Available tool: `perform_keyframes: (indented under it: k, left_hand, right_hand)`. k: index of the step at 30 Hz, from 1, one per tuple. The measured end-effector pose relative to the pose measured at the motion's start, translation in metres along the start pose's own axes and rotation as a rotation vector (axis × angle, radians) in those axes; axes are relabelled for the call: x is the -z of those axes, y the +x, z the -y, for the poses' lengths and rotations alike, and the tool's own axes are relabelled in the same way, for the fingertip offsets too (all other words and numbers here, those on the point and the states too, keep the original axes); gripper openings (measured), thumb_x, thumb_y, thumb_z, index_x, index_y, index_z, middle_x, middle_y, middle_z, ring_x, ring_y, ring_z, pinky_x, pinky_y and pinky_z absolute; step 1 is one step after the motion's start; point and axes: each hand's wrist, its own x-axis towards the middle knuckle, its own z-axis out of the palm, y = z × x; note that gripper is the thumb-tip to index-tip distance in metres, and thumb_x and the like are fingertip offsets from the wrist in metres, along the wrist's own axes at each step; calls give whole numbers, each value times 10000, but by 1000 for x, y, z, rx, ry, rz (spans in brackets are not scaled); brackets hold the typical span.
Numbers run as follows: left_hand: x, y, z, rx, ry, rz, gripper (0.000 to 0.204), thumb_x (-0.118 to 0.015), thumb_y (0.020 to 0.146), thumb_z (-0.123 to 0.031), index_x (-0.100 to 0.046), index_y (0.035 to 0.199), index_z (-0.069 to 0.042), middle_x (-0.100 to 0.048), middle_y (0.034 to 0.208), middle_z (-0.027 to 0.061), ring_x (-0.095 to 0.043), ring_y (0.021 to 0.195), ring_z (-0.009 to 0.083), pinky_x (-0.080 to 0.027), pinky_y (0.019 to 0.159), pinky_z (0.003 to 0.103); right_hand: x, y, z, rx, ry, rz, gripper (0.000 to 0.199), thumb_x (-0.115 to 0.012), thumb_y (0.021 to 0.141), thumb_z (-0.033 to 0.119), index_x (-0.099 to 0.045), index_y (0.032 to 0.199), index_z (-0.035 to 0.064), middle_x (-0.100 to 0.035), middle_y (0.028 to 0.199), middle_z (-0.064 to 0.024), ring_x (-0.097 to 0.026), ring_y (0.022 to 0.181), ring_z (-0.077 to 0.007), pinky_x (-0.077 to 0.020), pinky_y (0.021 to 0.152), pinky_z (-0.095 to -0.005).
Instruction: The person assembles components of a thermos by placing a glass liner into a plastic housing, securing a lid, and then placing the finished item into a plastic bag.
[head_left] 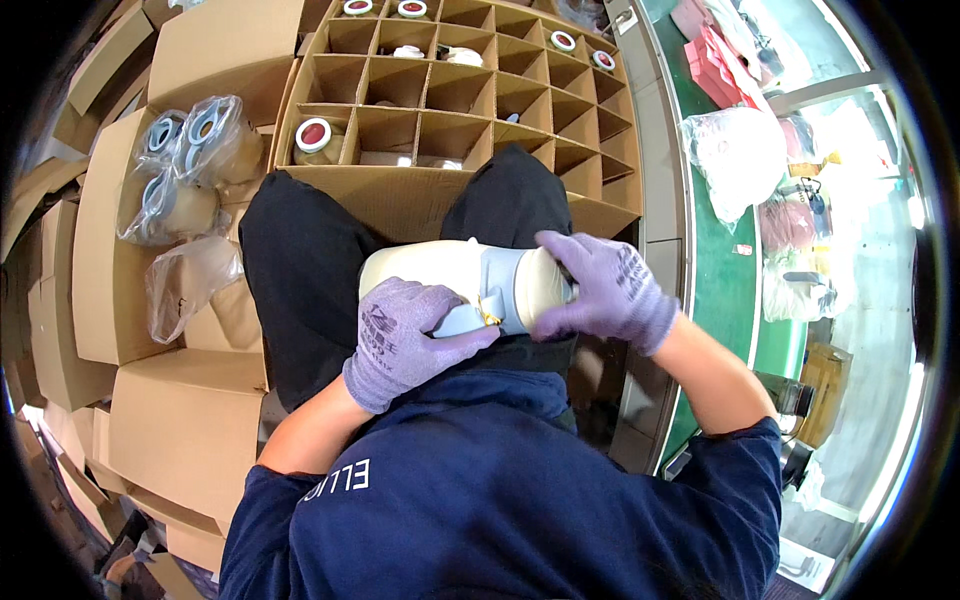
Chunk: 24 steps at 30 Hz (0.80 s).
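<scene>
Both gloved hands grip the cream-coloured plastic jar [455,285] lying sideways on the lap, left hand [405,340] pinching its pale band, right hand [605,290] clasping the lid end, best held steady there.

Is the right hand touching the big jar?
Touching. The head view shows the right hand wrapped around the jar's end, fingers pressed on it.

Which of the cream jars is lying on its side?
The cream jar on the person's lap, held by the left hand and right hand; the others stand upright in the divided carton.
</scene>
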Motion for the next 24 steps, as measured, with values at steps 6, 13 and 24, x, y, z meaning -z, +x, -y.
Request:
perform_keyframes:
  k: [6,13,24]
  left_hand:
    - [4,6,-5,11,37,36,372,-886,689,-401,-691,760,-92,-638,638,104,-647,586,281,-493,574,388]
    - [6,11,16,-30,-65,43,412,-881,686,-427,-683,765,-75,-636,629,112,-649,575,279,-501,561,388]
    - [22,21,18,134,-171,163,432,-897,683,-391,-730,888,-50,-673,719,117,-663,639,322,-510,615,378]
  right_hand:
    - [5,-1,-5,-173,216,157,505,-697,862,361,-551,1202,17,-626,1059,-254,-657,920,-419,-533,808,-465]
    - [5,-3,-8,283,107,-40,973,-896,664,315,-427,1494,123,-544,1316,-273,-640,1099,-415,-557,895,-446]
    - [32,11,-5,447,37,-173,649,-809,738,227,-566,1324,89,-590,1194,-207,-642,1024,-411,-560,868,-458]
